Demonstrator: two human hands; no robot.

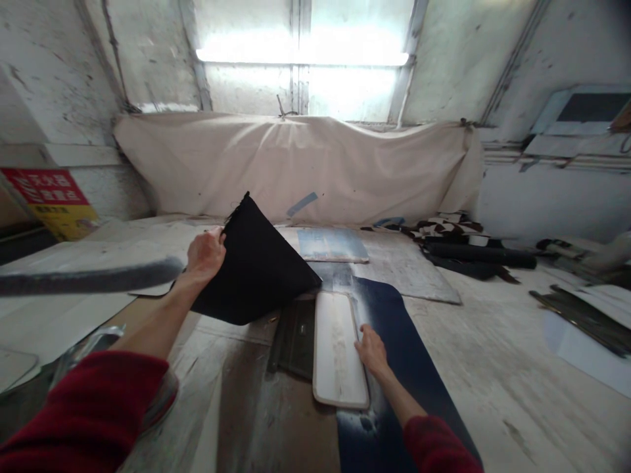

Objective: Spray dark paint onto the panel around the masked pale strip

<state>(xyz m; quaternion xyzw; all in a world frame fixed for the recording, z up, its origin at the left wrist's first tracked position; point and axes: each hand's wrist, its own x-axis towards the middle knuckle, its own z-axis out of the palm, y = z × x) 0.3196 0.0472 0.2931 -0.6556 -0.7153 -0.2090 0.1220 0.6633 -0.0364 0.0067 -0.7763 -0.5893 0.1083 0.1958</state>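
Note:
My left hand (207, 255) is closed on the edge of a black fabric piece (256, 263), which hangs raised over the table, its lower right corner near the top of a white board. This long white board (340, 348) has rounded corners and a worn streak down its middle. Beside its right edge is my right hand (372, 349), fingers bent and touching or very near the edge; whether they grip it is unclear. Under the board lie a dark blue sheet (404, 328) with whitish smears and a dark grey-green piece (293, 338).
A light blue board (332, 245) lies behind on the table (493, 368). Black rolls (483, 255) and scraps (446, 226) are at the back right. Dark folded pieces (582, 318) rest far right. A grey roll (98, 276) extends from the left.

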